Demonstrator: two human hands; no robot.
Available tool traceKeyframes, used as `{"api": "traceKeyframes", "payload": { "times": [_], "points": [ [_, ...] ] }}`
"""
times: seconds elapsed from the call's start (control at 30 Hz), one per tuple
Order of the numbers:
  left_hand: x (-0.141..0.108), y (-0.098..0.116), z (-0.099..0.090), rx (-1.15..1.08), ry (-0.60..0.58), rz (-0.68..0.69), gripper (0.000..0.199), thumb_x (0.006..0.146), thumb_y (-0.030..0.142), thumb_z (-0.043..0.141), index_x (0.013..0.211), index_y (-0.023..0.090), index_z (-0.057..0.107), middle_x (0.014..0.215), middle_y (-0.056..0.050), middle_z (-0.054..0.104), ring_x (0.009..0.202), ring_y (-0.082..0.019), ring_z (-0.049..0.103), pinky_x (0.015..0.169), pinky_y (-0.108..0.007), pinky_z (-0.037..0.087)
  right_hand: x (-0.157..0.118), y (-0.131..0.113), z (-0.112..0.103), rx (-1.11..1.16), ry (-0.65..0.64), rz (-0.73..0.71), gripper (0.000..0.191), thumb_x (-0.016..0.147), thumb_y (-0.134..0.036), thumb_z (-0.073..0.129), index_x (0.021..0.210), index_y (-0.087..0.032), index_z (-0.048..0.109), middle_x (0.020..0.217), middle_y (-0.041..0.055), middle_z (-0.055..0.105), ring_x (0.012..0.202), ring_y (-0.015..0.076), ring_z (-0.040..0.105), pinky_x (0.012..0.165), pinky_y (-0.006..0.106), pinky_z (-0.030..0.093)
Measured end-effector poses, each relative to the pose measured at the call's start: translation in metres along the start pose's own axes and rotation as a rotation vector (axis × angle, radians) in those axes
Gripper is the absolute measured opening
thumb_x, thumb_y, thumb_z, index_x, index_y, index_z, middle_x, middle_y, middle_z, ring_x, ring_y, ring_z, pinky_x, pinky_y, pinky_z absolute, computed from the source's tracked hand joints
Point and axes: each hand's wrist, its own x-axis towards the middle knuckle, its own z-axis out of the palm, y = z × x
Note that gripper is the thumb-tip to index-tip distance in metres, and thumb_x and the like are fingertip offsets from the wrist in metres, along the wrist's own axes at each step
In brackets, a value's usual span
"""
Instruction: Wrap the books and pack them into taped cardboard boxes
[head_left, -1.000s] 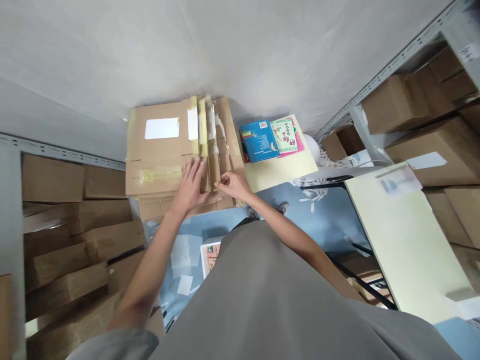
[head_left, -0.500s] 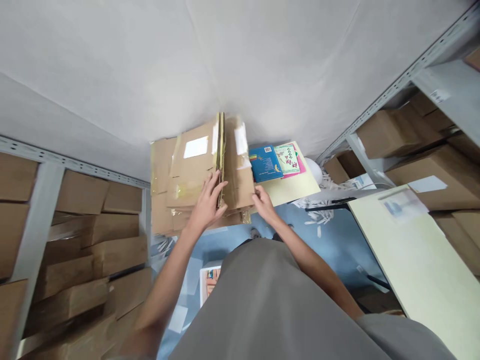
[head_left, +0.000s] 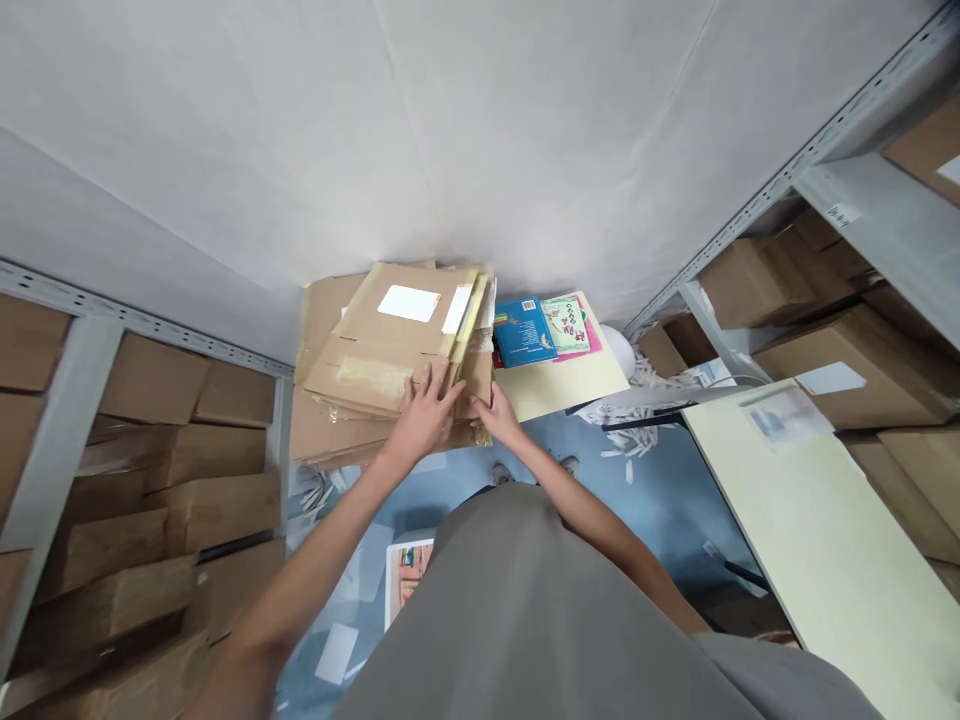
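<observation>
A stack of flattened cardboard boxes (head_left: 360, 370) lies on the pale table against the wall. The top flattened box (head_left: 390, 340) has a white label and clear tape on it. My left hand (head_left: 424, 418) rests on the near right part of this top box, fingers spread and pressed on the cardboard. At the stack's right edge my right hand (head_left: 495, 412) pinches a cardboard flap (head_left: 474, 385) between thumb and fingers. Right of the stack are a blue book (head_left: 525, 335) and a book with a green-edged cover (head_left: 565, 325), which lies over a pink one.
Metal shelves with cardboard boxes stand at left (head_left: 154, 375) and right (head_left: 757, 280). A second pale table (head_left: 817, 530) is on the right. Shredded paper (head_left: 637, 425) lies near the table's right end. A white bin (head_left: 394, 580) is on the blue floor by my body.
The cardboard panel that stood folded up now lies flatter on the stack. My right hand has moved left, with the right flap closer in. My left hand has shifted slightly right.
</observation>
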Motion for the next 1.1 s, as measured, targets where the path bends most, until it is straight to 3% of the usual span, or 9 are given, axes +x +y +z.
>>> {"api": "traceKeyframes", "payload": {
  "times": [0.2, 0.3, 0.4, 0.5, 0.6, 0.7, 0.83, 1.0, 1.1],
  "points": [
    [-0.011, -0.001, 0.002, -0.086, 0.086, -0.115, 0.095, 0.085, -0.008, 0.049, 0.172, 0.03, 0.039, 0.18, -0.019, 0.023, 0.166, -0.05, 0.016, 0.124, -0.085, 0.022, -0.002, -0.01, 0.018, 0.029, -0.074, -0.056, 0.059, 0.089, -0.064, 0.069, 0.131, -0.026, 0.053, 0.142, 0.0141, 0.065, 0.104, 0.0299, 0.079, 0.068, 0.045, 0.072],
    [-0.025, -0.01, -0.029, -0.21, 0.285, -0.112, 0.098, 0.085, -0.006, 0.046, 0.174, 0.031, 0.032, 0.182, -0.011, 0.023, 0.168, -0.038, 0.02, 0.133, -0.07, 0.025, -0.001, -0.035, 0.005, 0.109, -0.047, -0.107, 0.06, 0.088, -0.065, 0.071, 0.13, -0.026, 0.056, 0.14, 0.0127, 0.068, 0.11, 0.0324, 0.077, 0.079, 0.05, 0.073],
    [-0.041, -0.014, -0.076, -0.321, 0.548, -0.119, 0.094, 0.089, 0.001, 0.051, 0.175, 0.031, 0.029, 0.179, -0.005, 0.035, 0.165, -0.027, 0.035, 0.137, -0.048, 0.03, -0.003, -0.064, -0.029, 0.184, 0.035, -0.125, 0.06, 0.082, -0.06, 0.079, 0.127, -0.026, 0.061, 0.139, 0.0105, 0.071, 0.116, 0.0337, 0.075, 0.083, 0.049, 0.073],
    [-0.051, -0.012, -0.11, -0.331, 0.71, -0.192, 0.093, 0.088, 0.003, 0.056, 0.174, 0.03, 0.034, 0.177, -0.003, 0.04, 0.162, -0.026, 0.041, 0.137, -0.044, 0.033, -0.008, -0.079, -0.061, 0.289, 0.135, -0.106, 0.062, 0.078, -0.054, 0.083, 0.131, -0.029, 0.062, 0.137, 0.007, 0.073, 0.117, 0.0311, 0.075, 0.081, 0.045, 0.073],
    [-0.051, -0.015, -0.12, -0.274, 0.743, -0.216, 0.095, 0.086, 0.002, 0.056, 0.173, 0.032, 0.034, 0.178, -0.002, 0.038, 0.162, -0.028, 0.041, 0.137, -0.048, 0.034, -0.011, -0.077, -0.073, 0.397, 0.18, -0.063, 0.068, 0.073, -0.049, 0.088, 0.133, -0.033, 0.062, 0.131, 0.0031, 0.076, 0.109, 0.0265, 0.078, 0.079, 0.041, 0.073],
    [-0.042, -0.025, -0.107, -0.211, 0.665, -0.184, 0.094, 0.087, 0.001, 0.052, 0.174, 0.029, 0.033, 0.179, -0.004, 0.035, 0.164, -0.029, 0.036, 0.138, -0.052, 0.03, -0.012, -0.071, -0.076, 0.45, 0.199, -0.024, 0.068, 0.067, -0.045, 0.093, 0.127, -0.032, 0.065, 0.121, 0.0014, 0.08, 0.099, 0.0239, 0.08, 0.082, 0.04, 0.072],
    [-0.021, -0.026, -0.062, -0.237, 0.458, -0.198, 0.092, 0.086, 0.0, 0.047, 0.174, 0.022, 0.032, 0.181, -0.009, 0.028, 0.169, -0.032, 0.021, 0.139, -0.058, 0.025, -0.019, -0.078, -0.091, 0.497, 0.289, -0.019, 0.059, 0.066, -0.049, 0.094, 0.115, -0.027, 0.07, 0.11, 0.0042, 0.083, 0.095, 0.0251, 0.081, 0.083, 0.041, 0.07],
    [0.016, 0.006, 0.009, -0.177, 0.174, -0.279, 0.09, 0.084, -0.003, 0.044, 0.171, 0.016, 0.038, 0.181, -0.018, 0.023, 0.17, -0.043, 0.007, 0.131, -0.079, 0.01, -0.058, -0.116, -0.138, 0.435, 0.377, -0.136, 0.059, 0.07, -0.052, 0.093, 0.119, -0.026, 0.074, 0.121, 0.006, 0.082, 0.108, 0.0286, 0.079, 0.086, 0.041, 0.069],
    [0.035, 0.027, 0.037, -0.201, 0.052, -0.268, 0.084, 0.087, 0.004, 0.056, 0.169, 0.01, 0.041, 0.18, -0.025, 0.019, 0.168, -0.051, 0.002, 0.126, -0.086, 0.004, -0.101, -0.134, -0.177, 0.316, 0.484, -0.217, 0.06, 0.076, -0.054, 0.091, 0.125, -0.023, 0.075, 0.127, 0.0089, 0.081, 0.119, 0.0316, 0.076, 0.093, 0.043, 0.067]
  ]
}}
